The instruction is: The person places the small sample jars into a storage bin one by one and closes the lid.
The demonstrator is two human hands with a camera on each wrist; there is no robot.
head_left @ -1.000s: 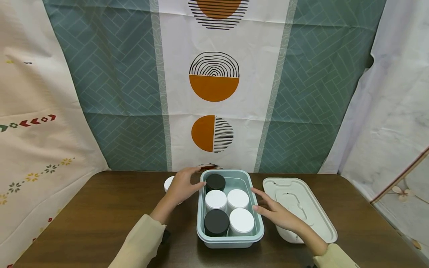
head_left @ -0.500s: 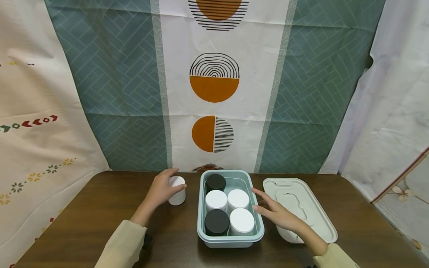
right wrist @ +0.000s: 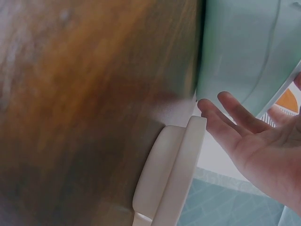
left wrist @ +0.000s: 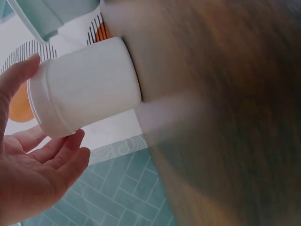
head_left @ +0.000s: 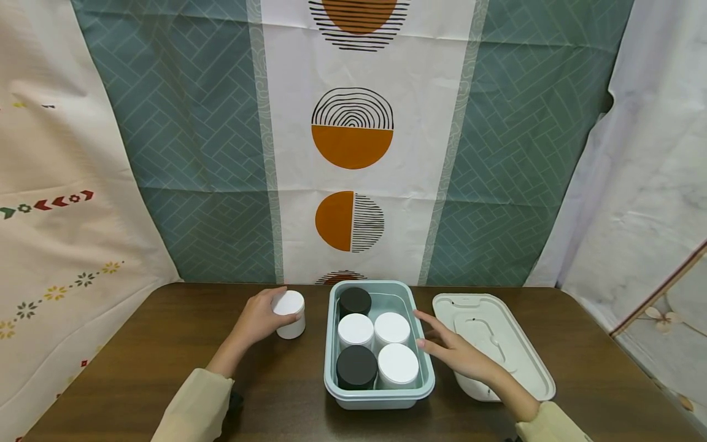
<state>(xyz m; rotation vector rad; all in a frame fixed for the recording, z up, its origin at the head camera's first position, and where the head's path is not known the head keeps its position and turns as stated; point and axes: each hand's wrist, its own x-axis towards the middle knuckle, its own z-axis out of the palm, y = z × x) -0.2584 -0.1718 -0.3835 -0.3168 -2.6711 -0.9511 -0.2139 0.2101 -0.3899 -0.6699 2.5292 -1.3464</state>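
Behind the dark wood-grain desk (head_left: 127,374) hangs a teal-and-white printed cloth (head_left: 350,178) with orange and black-lined circles, with paler patterned fabrics to either side. A pale blue rectangular tub (head_left: 381,393) stands on the desk, with two black-capped jars (head_left: 356,367) down its left side and three white-capped jars (head_left: 398,363) among them. Left of the tub and apart from it, a white cylindrical jar (head_left: 291,305) stands upright on the desk. The left hand (head_left: 262,317) pinches this jar about its cap, thumb on the side toward the tub and fingers on the other. The right hand (head_left: 457,354) holds nothing, its fingers spread beside the tub's right rim; whether they touch it I cannot tell. Right of the tub lies an off-white moulded lid (head_left: 507,341), partly under the right forearm in the head view.
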